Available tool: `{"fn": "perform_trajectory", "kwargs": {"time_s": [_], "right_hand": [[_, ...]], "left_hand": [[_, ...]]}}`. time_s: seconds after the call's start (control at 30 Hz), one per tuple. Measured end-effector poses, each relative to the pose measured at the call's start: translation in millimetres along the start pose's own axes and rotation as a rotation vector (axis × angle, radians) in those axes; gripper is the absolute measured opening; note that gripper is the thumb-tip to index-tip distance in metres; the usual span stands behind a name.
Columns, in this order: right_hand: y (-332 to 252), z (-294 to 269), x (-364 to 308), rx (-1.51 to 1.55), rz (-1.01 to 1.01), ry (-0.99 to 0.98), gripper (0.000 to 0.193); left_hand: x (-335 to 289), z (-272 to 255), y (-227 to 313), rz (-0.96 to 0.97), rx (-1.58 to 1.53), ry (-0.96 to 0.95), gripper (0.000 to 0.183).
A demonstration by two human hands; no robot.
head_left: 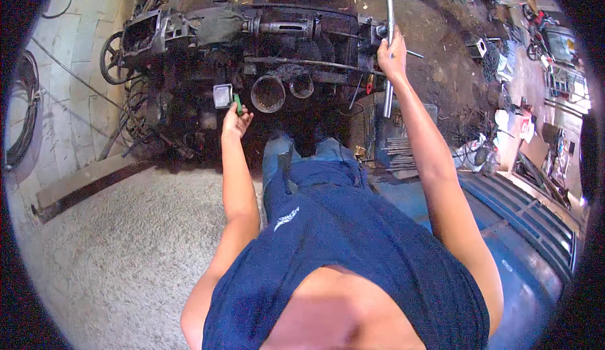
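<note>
head view: a metal bar [390,11] is crossing the right end of a dark machine [283,26], the right hand [393,55] gripping it mid-length, the left hand [236,122] pinching a green object [238,103]; a slackening grip could send the bar knocking the machine.

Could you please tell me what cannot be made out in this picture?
All in the head view:
Metal bar: far end cut off by the upper edge; its gripped stretch hidden by the right hand.
Green object in the left hand: too small, partly covered by fingers.
Machine: lower parts lost in shadow.
</note>
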State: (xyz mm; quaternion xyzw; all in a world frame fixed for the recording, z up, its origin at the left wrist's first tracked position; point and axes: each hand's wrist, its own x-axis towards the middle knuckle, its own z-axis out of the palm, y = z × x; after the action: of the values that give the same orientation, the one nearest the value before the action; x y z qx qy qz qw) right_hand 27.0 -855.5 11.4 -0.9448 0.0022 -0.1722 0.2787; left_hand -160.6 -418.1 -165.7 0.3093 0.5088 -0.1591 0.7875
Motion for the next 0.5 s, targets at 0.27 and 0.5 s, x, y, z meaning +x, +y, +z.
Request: {"fn": "perform_trajectory", "kwargs": {"time_s": [0.27,0.5], "right_hand": [[-0.9,-1.4,-1.2,0.162,0.184,0.034,0.056],[48.0,-14.6,-90.6,0.783,0.689,0.154,0.052]], "left_hand": [[-11.7,34.0,30.4,-0.150,-0.071,-0.089,0.032],[-21.8,28.3,29.2,-0.062,0.265,0.001,0.024]]}}
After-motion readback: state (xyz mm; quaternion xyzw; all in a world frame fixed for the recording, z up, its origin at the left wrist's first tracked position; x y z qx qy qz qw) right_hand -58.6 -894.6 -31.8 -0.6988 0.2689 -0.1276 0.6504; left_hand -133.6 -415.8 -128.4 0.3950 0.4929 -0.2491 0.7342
